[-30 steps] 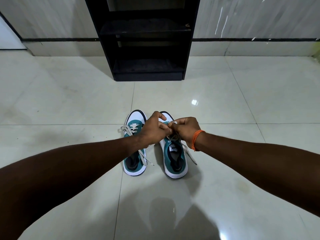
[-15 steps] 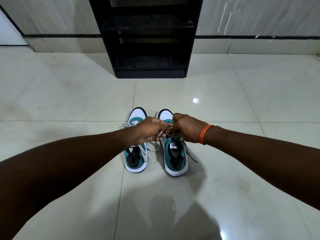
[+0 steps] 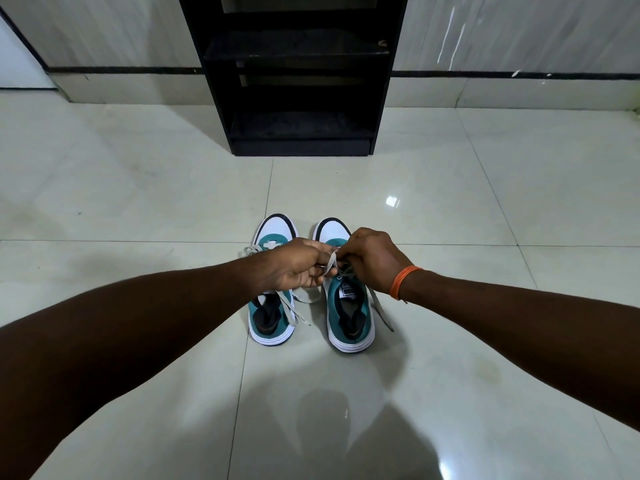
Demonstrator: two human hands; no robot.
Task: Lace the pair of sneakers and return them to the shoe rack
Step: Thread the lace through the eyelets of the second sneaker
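Note:
Two teal and white sneakers stand side by side on the tiled floor, toes pointing away from me. My left hand [image 3: 294,268] and my right hand [image 3: 369,259] meet over the lace area of the right sneaker [image 3: 349,313], each pinching a strand of its grey lace [image 3: 331,263]. One loose lace end trails down the right side of that shoe. The left sneaker [image 3: 272,320] sits partly under my left hand, its lace ends lying loose across it. A black shoe rack [image 3: 301,133] stands against the wall straight ahead.
Glossy pale floor tiles [image 3: 450,202] lie between the sneakers and the rack. The rack's lower shelves look dark and bare. A marble wall with a black strip [image 3: 121,69] runs behind it. An orange band circles my right wrist.
Both hands stay on the right sneaker's lace and have shifted slightly; my left hand now holds a strand pulled up between the fingers. The view has tilted a little.

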